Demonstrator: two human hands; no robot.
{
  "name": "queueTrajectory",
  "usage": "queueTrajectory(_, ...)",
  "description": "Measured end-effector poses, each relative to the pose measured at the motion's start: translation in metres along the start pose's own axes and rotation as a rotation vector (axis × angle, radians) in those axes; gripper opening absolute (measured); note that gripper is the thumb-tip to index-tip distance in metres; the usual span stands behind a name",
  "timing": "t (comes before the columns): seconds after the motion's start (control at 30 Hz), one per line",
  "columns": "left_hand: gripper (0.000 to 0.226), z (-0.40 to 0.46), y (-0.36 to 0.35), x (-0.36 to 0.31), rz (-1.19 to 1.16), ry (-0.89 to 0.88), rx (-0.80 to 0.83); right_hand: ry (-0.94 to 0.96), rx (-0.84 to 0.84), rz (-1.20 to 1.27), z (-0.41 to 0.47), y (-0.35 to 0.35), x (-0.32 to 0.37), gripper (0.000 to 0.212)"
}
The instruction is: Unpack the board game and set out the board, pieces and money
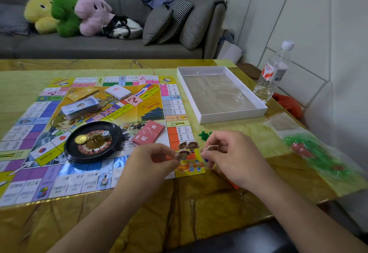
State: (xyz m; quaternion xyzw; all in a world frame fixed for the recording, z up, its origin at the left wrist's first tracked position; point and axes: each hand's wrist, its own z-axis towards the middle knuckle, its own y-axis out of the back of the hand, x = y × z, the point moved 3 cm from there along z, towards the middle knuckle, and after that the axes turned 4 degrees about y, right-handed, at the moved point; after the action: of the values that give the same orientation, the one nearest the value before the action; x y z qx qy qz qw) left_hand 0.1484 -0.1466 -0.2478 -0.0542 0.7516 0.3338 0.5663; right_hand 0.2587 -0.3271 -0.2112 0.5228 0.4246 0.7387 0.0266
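Two bare forearms come into view from the lower edge. No sleeve covers either of them up to the edge of the picture. The left hand [148,160] and the right hand [232,156] carry no ring, watch, bracelet or glove. The fingernails are short and unpainted.

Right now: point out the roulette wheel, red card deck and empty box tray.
roulette wheel [93,142]: head view, on the gold hub at its centre.
red card deck [148,132]: head view, on the middle of the top card.
box tray [233,116]: head view, on the white near wall.
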Motion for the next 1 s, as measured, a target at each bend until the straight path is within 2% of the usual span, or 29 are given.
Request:
queueTrajectory(0.13, 0.011, 0.000, -0.007, 0.003, 0.120, -0.061, -0.040, -0.010, -0.059, -0.015, 0.002, -0.007, -0.006, 0.019)
queueTrajectory(0.27, 0.015, -0.002, -0.012, 0.003, 0.283, -0.143, -0.091, 0.017, 0.022, -0.127, 0.002, -0.021, -0.006, 0.020)
queueTrajectory(0.43, 0.011, 0.003, -0.016, 0.003, 0.417, -0.231, -0.076, 0.065, 0.058, -0.281, 0.002, -0.030, -0.002, 0.017)
queueTrajectory(0.8, 0.007, -0.001, -0.016, -0.002, 0.431, -0.297, -0.059, 0.030, 0.034, -0.240, 0.001, -0.038, -0.002, 0.018)
queueTrajectory(0.93, 0.007, -0.007, -0.012, -0.006, 0.417, -0.266, -0.043, -0.026, 0.107, -0.215, -0.007, -0.016, 0.003, 0.026)
queueTrajectory(1.0, 0.013, -0.010, -0.007, -0.008, 0.382, -0.250, -0.053, -0.022, 0.065, -0.171, -0.006, 0.008, 0.001, 0.029)
